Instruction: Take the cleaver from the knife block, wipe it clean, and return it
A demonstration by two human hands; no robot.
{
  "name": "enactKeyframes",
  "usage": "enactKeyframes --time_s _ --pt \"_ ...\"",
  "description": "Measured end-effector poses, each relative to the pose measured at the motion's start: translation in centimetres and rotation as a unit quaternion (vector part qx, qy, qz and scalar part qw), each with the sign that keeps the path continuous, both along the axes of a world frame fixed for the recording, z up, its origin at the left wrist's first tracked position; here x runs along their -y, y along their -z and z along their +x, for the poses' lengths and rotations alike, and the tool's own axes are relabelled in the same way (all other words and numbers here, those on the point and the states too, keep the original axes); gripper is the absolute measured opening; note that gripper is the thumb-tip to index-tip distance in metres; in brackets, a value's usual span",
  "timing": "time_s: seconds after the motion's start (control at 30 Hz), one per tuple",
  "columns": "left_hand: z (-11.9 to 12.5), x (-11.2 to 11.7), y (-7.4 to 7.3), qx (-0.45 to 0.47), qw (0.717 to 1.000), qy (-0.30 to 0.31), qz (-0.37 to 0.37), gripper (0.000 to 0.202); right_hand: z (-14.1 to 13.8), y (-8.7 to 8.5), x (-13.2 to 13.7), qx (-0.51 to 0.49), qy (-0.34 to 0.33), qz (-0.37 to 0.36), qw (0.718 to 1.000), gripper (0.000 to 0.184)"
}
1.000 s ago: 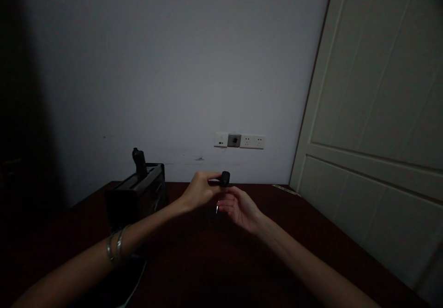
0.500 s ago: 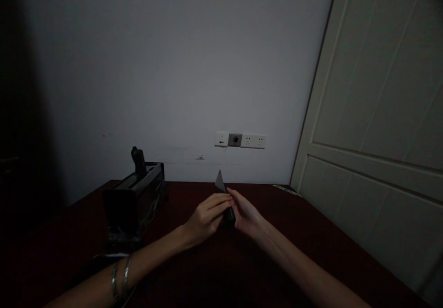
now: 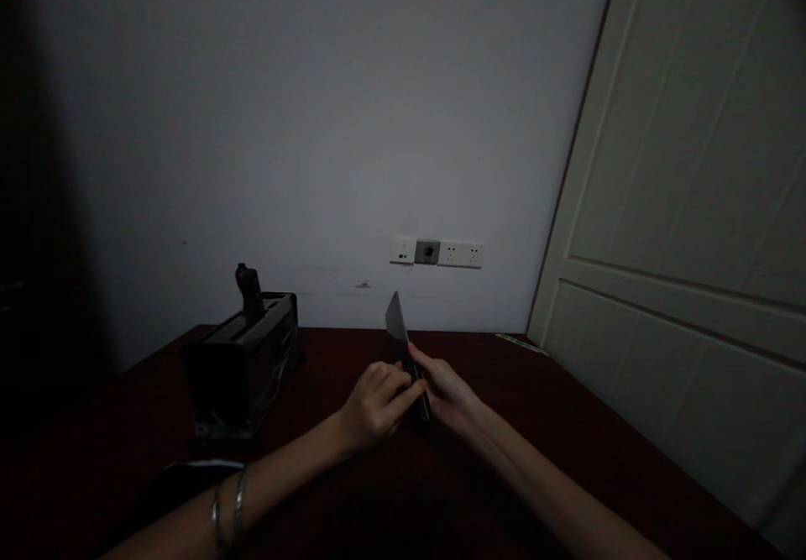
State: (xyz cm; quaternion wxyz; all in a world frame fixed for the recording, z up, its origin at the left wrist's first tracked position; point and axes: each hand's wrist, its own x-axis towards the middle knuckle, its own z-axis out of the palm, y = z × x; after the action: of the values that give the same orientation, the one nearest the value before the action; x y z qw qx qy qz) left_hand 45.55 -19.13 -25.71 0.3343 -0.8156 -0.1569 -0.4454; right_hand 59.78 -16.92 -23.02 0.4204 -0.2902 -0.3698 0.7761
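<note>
A kitchen knife (image 3: 396, 322) with a broad grey blade and a black handle is held up in front of me, its tip pointing away and upward. My left hand (image 3: 379, 400) is closed with its fingers bent over the handle from the left. From the other side my right hand (image 3: 447, 385) grips the same handle, its thumb side near the base of the blade. The handle's end sticks out below my fingers. Its far side, and some of my right fingers, are hidden.
A black knife block (image 3: 243, 358) stands on the dark red table (image 3: 353, 350) to the left, with another black handle (image 3: 250, 291) upright in it. A dark item with a pale edge (image 3: 205, 464) lies nearer. Wall sockets (image 3: 437, 253) and a pale door (image 3: 680, 207) are beyond.
The knife has risen slightly and shows more of its blade and handle. My left fingers have shifted lower on the handle; my right hand has hardly moved.
</note>
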Motion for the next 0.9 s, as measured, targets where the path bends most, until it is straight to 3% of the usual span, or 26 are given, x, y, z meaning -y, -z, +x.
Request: enactKeyframes --time_s 0.23,0.37,0.53,0.73,0.9 --pt "-0.4 0.2 0.2 -0.037 0.997 -0.068 -0.017 0.032 -0.3 0.8 0.5 0.029 0.049 0.030 0.998 0.038" --pt "-1.1 0.9 -1.1 -0.111 0.990 -0.065 -0.057 0.043 -0.2 1.3 0.5 0.011 0.052 0.011 0.999 0.038" --pt "-2.9 3.0 -2.1 -0.174 0.980 -0.031 -0.094 0.050 -0.1 2.3 0.4 -0.043 0.052 0.058 0.996 0.038" --pt "-7.8 6.4 -1.0 -0.260 0.953 -0.086 -0.132 0.038 0.1 3.5 0.4 -0.193 0.001 0.032 0.981 0.025" --pt "-14.1 8.9 0.7 -0.222 0.917 -0.204 -0.260 0.020 1.0 4.8 0.5 -0.284 -0.026 -0.034 0.958 0.020"
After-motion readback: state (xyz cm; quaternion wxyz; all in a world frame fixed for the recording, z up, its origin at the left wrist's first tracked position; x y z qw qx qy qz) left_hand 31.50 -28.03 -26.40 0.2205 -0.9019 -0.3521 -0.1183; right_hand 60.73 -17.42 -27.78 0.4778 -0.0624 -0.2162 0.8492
